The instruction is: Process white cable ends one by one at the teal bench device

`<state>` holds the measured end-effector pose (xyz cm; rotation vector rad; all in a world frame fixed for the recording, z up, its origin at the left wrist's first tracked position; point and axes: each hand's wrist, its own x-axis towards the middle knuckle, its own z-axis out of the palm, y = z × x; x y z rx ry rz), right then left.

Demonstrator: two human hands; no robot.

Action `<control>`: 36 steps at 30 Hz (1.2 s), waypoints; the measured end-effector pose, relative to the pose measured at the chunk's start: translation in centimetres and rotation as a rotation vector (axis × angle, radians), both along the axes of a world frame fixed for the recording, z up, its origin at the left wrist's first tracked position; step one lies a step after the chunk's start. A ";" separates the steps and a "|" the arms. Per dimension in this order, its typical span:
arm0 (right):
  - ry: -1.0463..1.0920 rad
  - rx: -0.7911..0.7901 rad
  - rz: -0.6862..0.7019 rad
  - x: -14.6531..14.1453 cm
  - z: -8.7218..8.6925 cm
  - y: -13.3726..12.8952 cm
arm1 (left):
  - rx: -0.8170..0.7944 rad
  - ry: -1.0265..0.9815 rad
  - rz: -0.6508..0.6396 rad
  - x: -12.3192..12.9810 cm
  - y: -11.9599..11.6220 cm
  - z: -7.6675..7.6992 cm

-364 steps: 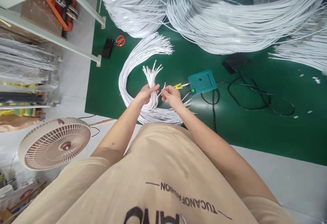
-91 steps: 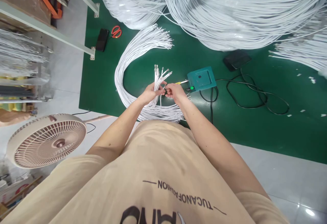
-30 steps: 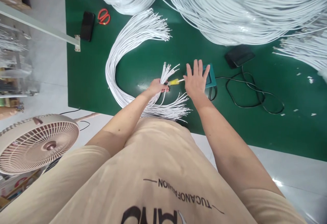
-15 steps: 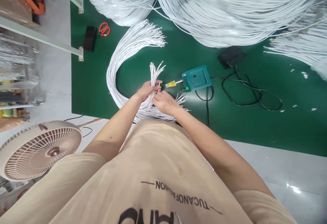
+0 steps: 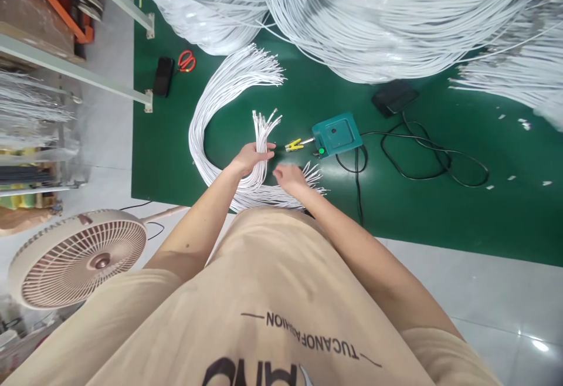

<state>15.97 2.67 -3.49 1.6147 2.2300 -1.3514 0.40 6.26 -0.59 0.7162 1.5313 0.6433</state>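
My left hand is closed around a bunch of thin white cables, whose tipped ends fan out above the thumb and fingers. The bunch bends down toward the lower edge of a larger curved bundle of white cables lying on the table. Just right of the left hand and apart from it is my right hand, its fingers curled together and slightly blurred. Whatever it may pinch is too small to make out. Cable ends stick out beside the right wrist. A teal box with yellow clips sits ahead of the hands.
Large heaps of white cables cover the back of the green table. A black adapter with looped cord lies at right. Red-handled scissors and a black phone lie at left. A fan stands beside the table.
My right hand has drawn away from the cable bunch, a little down and to the right. The left hand keeps its hold. The whole view has shifted slightly.
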 end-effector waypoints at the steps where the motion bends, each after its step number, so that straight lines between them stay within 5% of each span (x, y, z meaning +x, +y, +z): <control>1: 0.079 0.022 -0.169 -0.1 0.4 0.9 | 0.013 0.010 0.001 0.0 -0.1 0.0; 3: 0.240 0.037 -0.426 -0.3 1.3 2.4 | 0.037 0.027 0.007 0.3 -0.4 0.1; 5: 0.343 -0.004 -0.518 -0.7 1.8 3.6 | 0.060 0.045 -0.005 0.5 -0.6 0.4; 10: 0.381 -0.082 -0.462 -1.1 1.8 4.4 | 0.057 0.027 -0.077 -0.1 -0.7 1.5; 20: 0.484 -0.345 -0.623 -2.1 0.6 2.4 | 0.055 -0.079 0.084 -0.4 -0.6 2.1; 27: 0.572 -0.237 -0.826 -2.1 0.9 3.7 | 0.130 -0.005 0.072 0.2 -0.9 2.0; 32: 0.870 -0.545 -0.848 -2.2 2.3 4.2 | 0.170 -0.002 0.007 -0.1 -1.2 2.1; 36: 1.095 -0.662 -1.041 -2.1 2.7 4.5 | 0.139 -0.014 0.018 0.0 -1.4 2.3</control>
